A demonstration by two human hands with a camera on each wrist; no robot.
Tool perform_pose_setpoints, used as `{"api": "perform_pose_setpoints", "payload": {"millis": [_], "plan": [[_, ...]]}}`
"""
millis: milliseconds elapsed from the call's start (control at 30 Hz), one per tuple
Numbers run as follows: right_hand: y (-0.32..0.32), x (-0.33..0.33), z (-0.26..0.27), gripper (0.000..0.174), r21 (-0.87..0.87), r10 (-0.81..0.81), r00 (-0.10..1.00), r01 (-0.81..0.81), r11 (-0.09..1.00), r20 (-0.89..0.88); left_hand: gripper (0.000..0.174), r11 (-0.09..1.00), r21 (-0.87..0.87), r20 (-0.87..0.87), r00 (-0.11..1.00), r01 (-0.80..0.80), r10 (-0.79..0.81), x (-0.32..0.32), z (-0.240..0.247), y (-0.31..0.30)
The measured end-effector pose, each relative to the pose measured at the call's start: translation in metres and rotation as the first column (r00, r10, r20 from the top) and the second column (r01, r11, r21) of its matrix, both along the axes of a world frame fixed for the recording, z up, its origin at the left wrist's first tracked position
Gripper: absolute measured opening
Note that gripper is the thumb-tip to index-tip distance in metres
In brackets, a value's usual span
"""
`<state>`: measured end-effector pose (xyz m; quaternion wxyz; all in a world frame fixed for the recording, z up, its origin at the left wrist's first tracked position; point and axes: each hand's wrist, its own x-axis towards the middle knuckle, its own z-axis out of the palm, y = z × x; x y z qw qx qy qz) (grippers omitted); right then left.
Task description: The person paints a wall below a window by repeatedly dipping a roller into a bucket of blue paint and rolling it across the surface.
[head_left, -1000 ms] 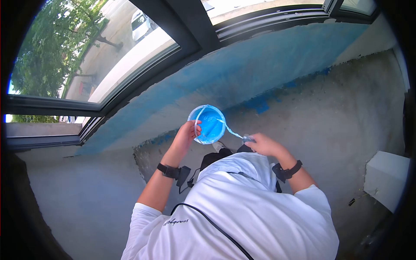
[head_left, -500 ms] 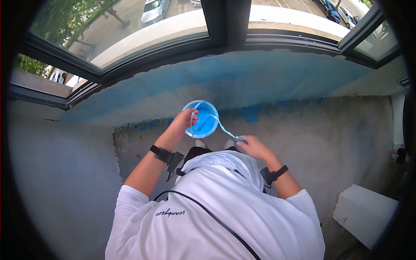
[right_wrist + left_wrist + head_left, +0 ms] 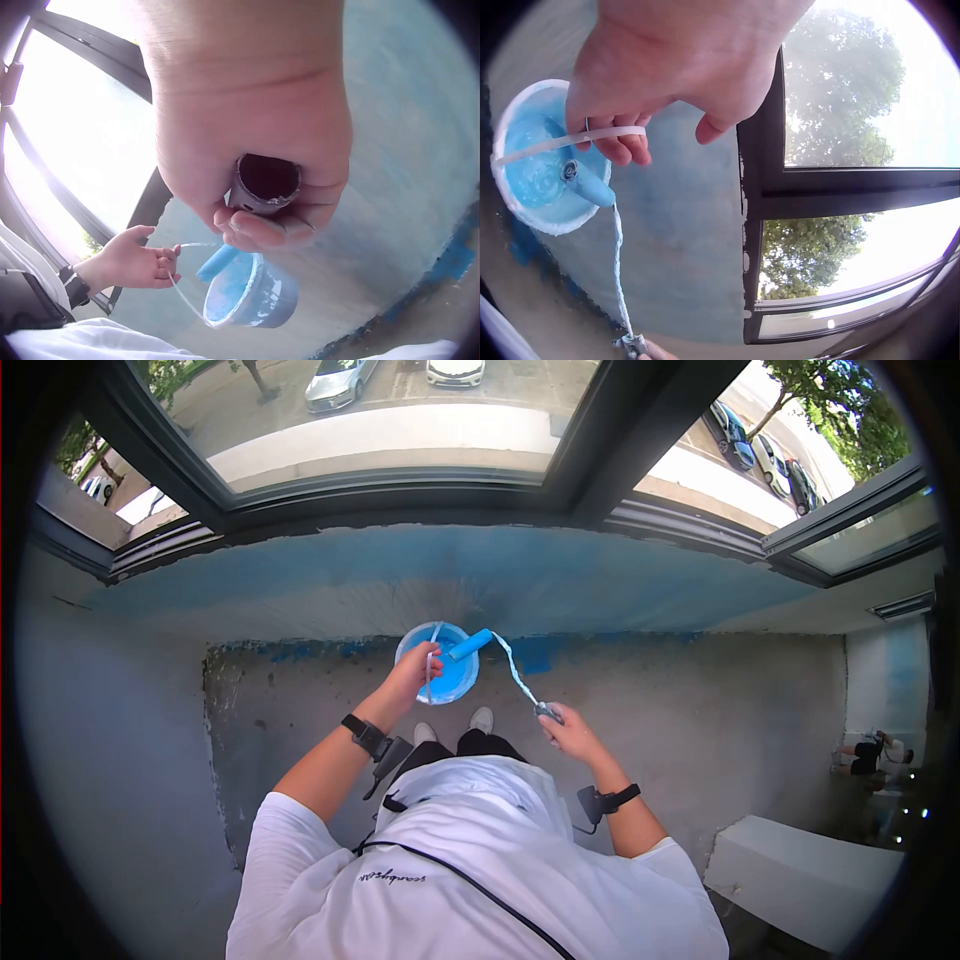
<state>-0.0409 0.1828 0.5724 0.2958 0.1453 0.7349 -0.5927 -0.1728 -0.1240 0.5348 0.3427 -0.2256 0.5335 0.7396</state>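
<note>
A bucket (image 3: 468, 688) of light-blue paint hangs by its white handle (image 3: 615, 133) from the curled fingers of my left hand (image 3: 410, 670). In the left wrist view the thumb stands away from that handle. My right hand (image 3: 568, 732) grips a paint roller by its dark grey grip (image 3: 264, 201), whose hollow end faces the right wrist camera. The roller's paint-coated rod (image 3: 516, 668) runs from the grip up to the blue roller sleeve (image 3: 470, 644). That sleeve slants over the bucket's far right rim, its lower end above the paint.
A low wall (image 3: 560, 575) with patchy blue paint runs under dark-framed windows (image 3: 400, 510). Blue stains (image 3: 537, 653) mark the concrete floor along its foot. A white box-like block (image 3: 800, 870) stands at lower right. A second person (image 3: 885, 752) appears at far right.
The roller sleeve has come up from inside the bucket to its rim. My right hand has moved away from the bucket, and the head view has turned to the right.
</note>
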Motion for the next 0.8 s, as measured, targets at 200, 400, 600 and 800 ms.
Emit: {"api": "perform_pose_setpoints", "payload": {"millis": [200,400,600,800], "plan": [[-0.024,-0.048,0.0,0.017,-0.264,-0.238,0.946,0.292,0.919,0.219,0.038,0.984,0.03,0.12,0.978,-0.175,0.17,0.006,-0.096,-0.05],[-0.057,-0.103,0.003,0.019,-0.367,-0.433,0.851,0.521,0.771,0.297,0.04,0.976,-0.163,0.173,0.97,-0.144,0.172,0.027,-0.191,-0.124],[-0.074,-0.132,-0.016,0.012,-0.258,-0.531,0.78,0.616,0.744,0.331,0.042,0.934,-0.338,0.183,0.965,-0.121,0.191,0.067,-0.254,-0.203],[-0.092,-0.189,-0.124,0.01,-0.166,-0.552,0.655,0.709,0.686,0.517,0.042,0.888,-0.44,0.237,0.936,-0.134,0.259,0.111,-0.267,-0.275]]}}
